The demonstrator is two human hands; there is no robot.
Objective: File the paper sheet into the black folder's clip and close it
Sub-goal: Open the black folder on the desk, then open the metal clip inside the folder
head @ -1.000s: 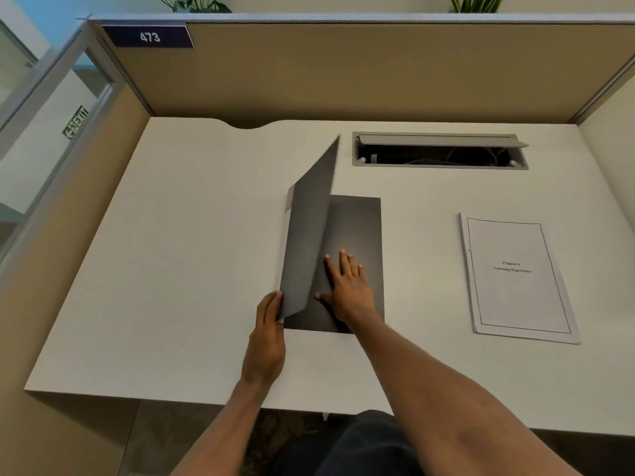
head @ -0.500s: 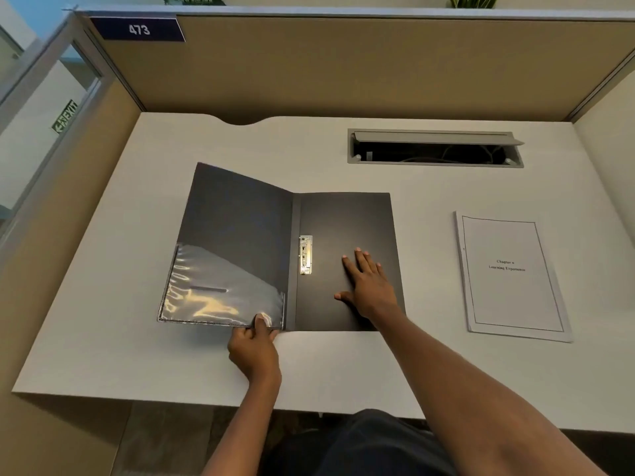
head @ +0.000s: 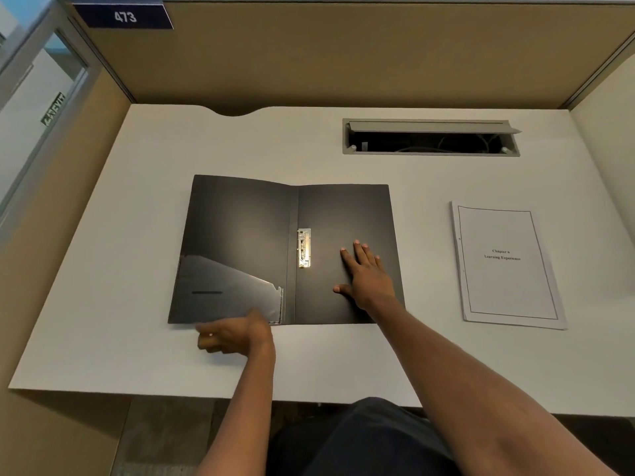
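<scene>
1. Landmark: the black folder (head: 285, 252) lies open and flat on the white desk (head: 120, 269), both covers down. All positions below are given relative to it.
2. Left cover: a clear plastic pocket (head: 226, 293) occupies the lower part of the inside face. It holds no sheet.
3. Left hand (head: 237, 333): located on the desk just in front of the folder's near edge, below the pocket. The hand is motion-blurred; the fingers appear loosely curled and grip nothing, though contact with the folder edge cannot be confirmed.
4. Spine area: the metal clip (head: 304, 248) sits just right of the fold, on the right cover. It carries no paper. Whether its lever is raised or down cannot be told.
5. Right hand (head: 366, 273): pressed palm-down on the right cover, right of the clip, fingers spread flat. It grips nothing.
6. Right of the folder: the paper sheet (head: 505, 262) lies flat on the desk, well apart from the folder, printed face up, untouched.
7. Progress, judged: 1 stage is complete (folder opened). 3 stages remain: fetch the sheet, secure it under the clip, close the cover.
</scene>
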